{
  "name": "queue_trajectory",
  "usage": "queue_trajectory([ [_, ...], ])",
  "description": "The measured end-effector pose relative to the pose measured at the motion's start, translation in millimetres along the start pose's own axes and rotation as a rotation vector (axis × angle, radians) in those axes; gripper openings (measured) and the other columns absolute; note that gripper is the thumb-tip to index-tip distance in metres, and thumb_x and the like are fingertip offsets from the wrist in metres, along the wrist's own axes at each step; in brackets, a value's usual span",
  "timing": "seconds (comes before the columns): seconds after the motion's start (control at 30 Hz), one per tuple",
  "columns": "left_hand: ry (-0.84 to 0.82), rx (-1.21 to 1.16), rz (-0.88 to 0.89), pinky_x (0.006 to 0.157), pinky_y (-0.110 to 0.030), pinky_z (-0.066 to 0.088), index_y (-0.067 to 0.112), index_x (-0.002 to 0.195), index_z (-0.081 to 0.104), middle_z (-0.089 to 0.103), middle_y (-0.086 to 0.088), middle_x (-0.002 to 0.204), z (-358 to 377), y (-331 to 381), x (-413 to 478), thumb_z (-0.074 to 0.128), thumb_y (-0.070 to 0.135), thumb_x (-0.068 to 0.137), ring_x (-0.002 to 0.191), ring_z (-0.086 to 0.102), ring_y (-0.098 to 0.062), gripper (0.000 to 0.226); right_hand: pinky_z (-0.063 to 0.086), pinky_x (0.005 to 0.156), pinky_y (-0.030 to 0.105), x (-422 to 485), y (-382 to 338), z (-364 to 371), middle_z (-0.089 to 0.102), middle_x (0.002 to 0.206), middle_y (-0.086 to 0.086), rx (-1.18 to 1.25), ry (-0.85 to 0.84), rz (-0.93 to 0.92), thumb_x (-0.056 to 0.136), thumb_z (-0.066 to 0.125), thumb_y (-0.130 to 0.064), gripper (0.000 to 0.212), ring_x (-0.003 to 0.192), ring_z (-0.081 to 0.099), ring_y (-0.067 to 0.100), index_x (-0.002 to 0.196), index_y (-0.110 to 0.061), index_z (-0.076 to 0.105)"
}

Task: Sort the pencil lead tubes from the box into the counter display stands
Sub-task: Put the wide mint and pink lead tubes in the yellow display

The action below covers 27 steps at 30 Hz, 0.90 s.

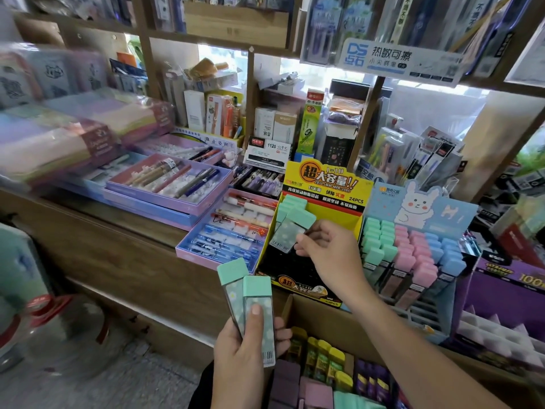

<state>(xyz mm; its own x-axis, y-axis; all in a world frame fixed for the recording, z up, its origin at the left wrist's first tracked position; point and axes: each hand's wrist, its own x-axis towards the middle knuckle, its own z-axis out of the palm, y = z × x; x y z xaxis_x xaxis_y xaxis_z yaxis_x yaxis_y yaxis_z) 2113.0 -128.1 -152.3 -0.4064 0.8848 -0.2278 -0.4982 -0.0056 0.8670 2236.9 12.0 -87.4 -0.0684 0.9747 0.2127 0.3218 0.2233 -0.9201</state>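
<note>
My left hand (246,349) grips two mint-capped lead tubes (250,302) upright, thumb pressed on the front one. My right hand (327,255) pinches another mint-capped tube (290,231) by its lower end and holds it tilted over the yellow-and-black display stand (321,184). A few mint tubes (290,203) stand in that stand's back left corner. To its right, the blue rabbit display stand (418,202) holds rows of mint, pink and blue tubes. The cardboard box (339,323) below holds yellow, purple, pink and mint tubes (324,361).
Pink and purple pen trays (168,184) lie on the wooden counter (126,249) to the left. A purple display box (507,290) stands at the right. Shelves of boxed stationery (271,125) rise behind the stands. A water bottle (44,326) stands on the floor at the left.
</note>
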Motion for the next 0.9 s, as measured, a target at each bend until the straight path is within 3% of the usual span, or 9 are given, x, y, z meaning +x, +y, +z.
queue_trajectory([
  [0.2, 0.002, -0.001, -0.018, 0.055, -0.032, 0.06, 0.03, 0.083, 0.079, 0.077, -0.021, 0.081, 0.1, 1.7, -0.6, 0.062, 0.034, 0.095, 0.067, 0.077, -0.032, 0.021, 0.065, 0.073, 0.04, 2.6, 4.7, -1.4, 0.073, 0.075, 0.0, -0.12, -0.02, -0.058, 0.095, 0.072, -0.011, 0.017, 0.07, 0.075, 0.01, 0.082, -0.02, 0.066],
  [0.3, 0.008, -0.006, -0.021, 0.054, -0.032, 0.06, 0.029, 0.083, 0.079, 0.077, -0.021, 0.08, 1.3, 2.7, -0.9, 0.064, 0.037, 0.09, 0.067, 0.077, -0.032, 0.019, 0.065, 0.074, 0.039, 3.9, 3.6, -0.8, 0.073, 0.075, -0.002, -0.206, -0.054, -0.069, 0.096, 0.071, -0.013, 0.011, 0.071, 0.073, 0.007, 0.085, -0.015, 0.069],
  [0.47, 0.014, -0.001, -0.013, 0.053, -0.031, 0.06, 0.028, 0.084, 0.079, 0.077, -0.021, 0.08, 0.2, 2.0, -1.2, 0.062, 0.035, 0.093, 0.067, 0.077, -0.032, 0.02, 0.063, 0.076, 0.046, 6.4, -1.3, 5.4, 0.072, 0.075, -0.002, -0.333, -0.083, -0.075, 0.1, 0.066, -0.019, 0.014, 0.072, 0.073, 0.013, 0.089, -0.013, 0.072],
  [0.63, 0.019, 0.015, -0.035, 0.053, -0.032, 0.06, 0.013, 0.099, 0.074, 0.077, -0.022, 0.081, -0.7, 1.4, -0.6, 0.062, 0.03, 0.097, 0.067, 0.077, -0.034, 0.021, 0.061, 0.074, 0.05, 8.3, -3.2, 11.9, 0.072, 0.074, 0.008, -0.496, -0.128, -0.084, 0.102, 0.063, -0.026, 0.027, 0.068, 0.072, 0.023, 0.087, -0.006, 0.072],
  [0.9, 0.015, 0.028, -0.037, 0.053, -0.031, 0.06, 0.012, 0.101, 0.073, 0.077, -0.021, 0.08, 0.8, 1.9, -2.3, 0.062, 0.029, 0.097, 0.066, 0.077, -0.033, 0.021, 0.064, 0.071, 0.04, 5.8, 1.4, 10.8, 0.072, 0.071, 0.0, -0.441, -0.097, -0.068, 0.1, 0.066, -0.025, 0.019, 0.063, 0.071, 0.009, 0.091, -0.011, 0.073],
])
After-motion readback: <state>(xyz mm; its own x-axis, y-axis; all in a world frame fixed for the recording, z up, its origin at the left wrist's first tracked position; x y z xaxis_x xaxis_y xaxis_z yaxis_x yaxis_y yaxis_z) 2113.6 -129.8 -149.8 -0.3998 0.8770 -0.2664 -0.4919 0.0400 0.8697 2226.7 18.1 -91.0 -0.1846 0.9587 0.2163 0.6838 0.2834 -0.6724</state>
